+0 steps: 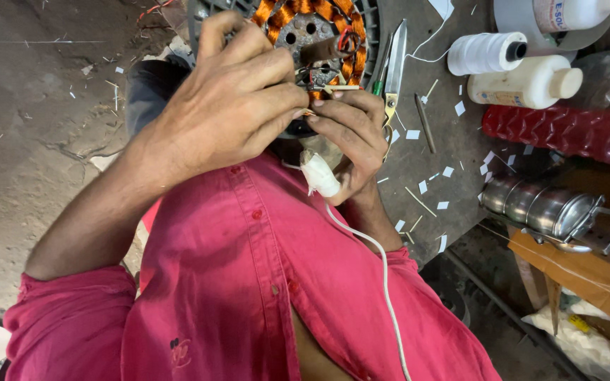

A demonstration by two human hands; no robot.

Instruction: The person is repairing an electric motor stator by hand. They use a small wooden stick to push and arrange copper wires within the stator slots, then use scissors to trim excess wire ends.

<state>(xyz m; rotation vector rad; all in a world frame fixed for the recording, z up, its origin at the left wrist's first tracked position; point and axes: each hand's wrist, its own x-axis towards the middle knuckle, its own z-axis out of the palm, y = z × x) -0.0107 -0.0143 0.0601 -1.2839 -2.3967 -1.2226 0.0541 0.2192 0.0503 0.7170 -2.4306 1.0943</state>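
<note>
Copper-wound stator [319,28] sits at the counter's [453,141] near edge, both hands bunched against its rim. Left hand [227,106] pinches a winding end with clenched fingers; right hand [351,137], thumb bandaged, grips beside it. Scissors [393,67] lie just right.

Soft, even daylight from the left lights the floor [30,106]; the right side falls dimmer. Glare marks the steel canister [538,204] and red bottle [566,130]. Focus is sharp centrally, with wide-angle stretching at the edges and faint shadows.
</note>
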